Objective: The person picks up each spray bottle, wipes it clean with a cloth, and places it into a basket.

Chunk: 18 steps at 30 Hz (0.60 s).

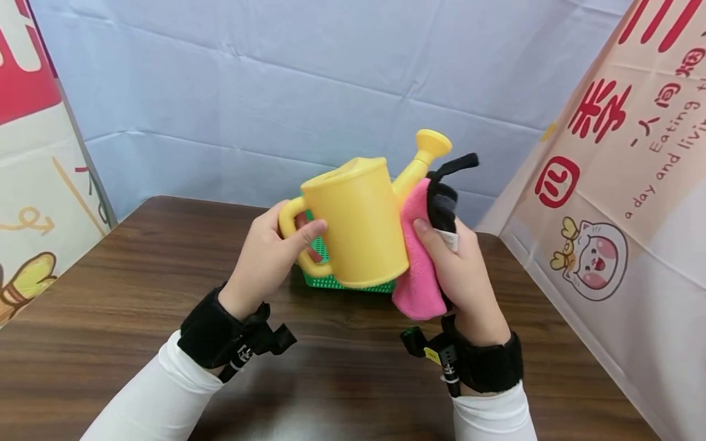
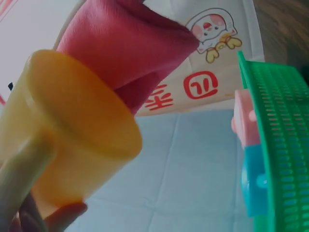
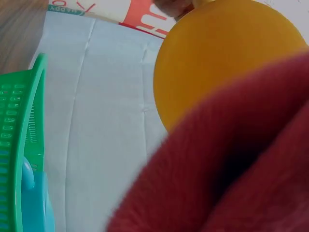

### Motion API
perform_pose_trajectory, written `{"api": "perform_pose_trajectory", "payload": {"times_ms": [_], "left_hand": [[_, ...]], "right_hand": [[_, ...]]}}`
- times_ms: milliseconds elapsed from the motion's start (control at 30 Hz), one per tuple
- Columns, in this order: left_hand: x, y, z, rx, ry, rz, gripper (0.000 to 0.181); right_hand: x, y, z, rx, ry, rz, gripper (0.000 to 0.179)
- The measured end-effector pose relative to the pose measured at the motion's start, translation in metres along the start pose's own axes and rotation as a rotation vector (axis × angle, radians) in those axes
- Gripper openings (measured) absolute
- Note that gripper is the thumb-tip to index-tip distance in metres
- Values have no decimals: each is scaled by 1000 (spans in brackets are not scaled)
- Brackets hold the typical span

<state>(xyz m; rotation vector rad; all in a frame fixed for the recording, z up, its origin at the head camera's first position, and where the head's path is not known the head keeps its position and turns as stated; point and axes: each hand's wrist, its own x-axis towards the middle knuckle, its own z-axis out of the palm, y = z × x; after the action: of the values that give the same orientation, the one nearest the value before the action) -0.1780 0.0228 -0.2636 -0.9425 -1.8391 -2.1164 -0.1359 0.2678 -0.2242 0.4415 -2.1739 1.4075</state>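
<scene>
Raised over the table is a yellow watering can (image 1: 358, 226), tilted, its spout pointing up and to the right. My left hand (image 1: 261, 254) grips its handle, the thumb lying along the can's side. In my right hand (image 1: 463, 275) I hold a soft pink cloth item (image 1: 413, 263) with a black side, a black strap and a white tag. The pink cloth lies against the can's right side, below the spout. In the right wrist view the pink cloth (image 3: 183, 179) covers part of the can (image 3: 212, 63); the right fingers are hidden there.
Behind the can, a green mesh basket (image 1: 331, 283) stands on the dark wooden table (image 1: 165, 263). A pink piece (image 2: 246, 118) and a blue piece (image 2: 253, 179) show at the basket's edge in the left wrist view. Pale blue sheeting (image 1: 276, 92) hangs behind; printed cloths flank both sides.
</scene>
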Motion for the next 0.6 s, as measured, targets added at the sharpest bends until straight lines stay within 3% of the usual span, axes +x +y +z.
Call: {"api": "perform_pose_trajectory", "payload": {"times_ms": [100, 167, 233, 367, 467, 533, 600], "left_hand": [[2, -3, -1, 0, 52, -24, 27], [2, -2, -5, 12, 52, -53, 29], [1, 0, -8, 39, 27, -78, 31], [0, 6, -11, 88, -33, -106, 33], [1, 6, -8, 60, -81, -118, 32], [1, 4, -5, 19, -104, -132, 32], [1, 0, -3, -34, -116, -147, 32]], "right_hand": [[0, -1, -3, 20, -137, 61, 29], [0, -2, -3, 45, -167, 84, 30], [1, -3, -3, 73, -137, 99, 28], [3, -4, -2, 177, 25, 129, 24], [3, -4, -1, 279, 129, 145, 26], [1, -5, -1, 349, 137, 150, 29], [-2, -6, -2, 407, 93, 166, 33]]}}
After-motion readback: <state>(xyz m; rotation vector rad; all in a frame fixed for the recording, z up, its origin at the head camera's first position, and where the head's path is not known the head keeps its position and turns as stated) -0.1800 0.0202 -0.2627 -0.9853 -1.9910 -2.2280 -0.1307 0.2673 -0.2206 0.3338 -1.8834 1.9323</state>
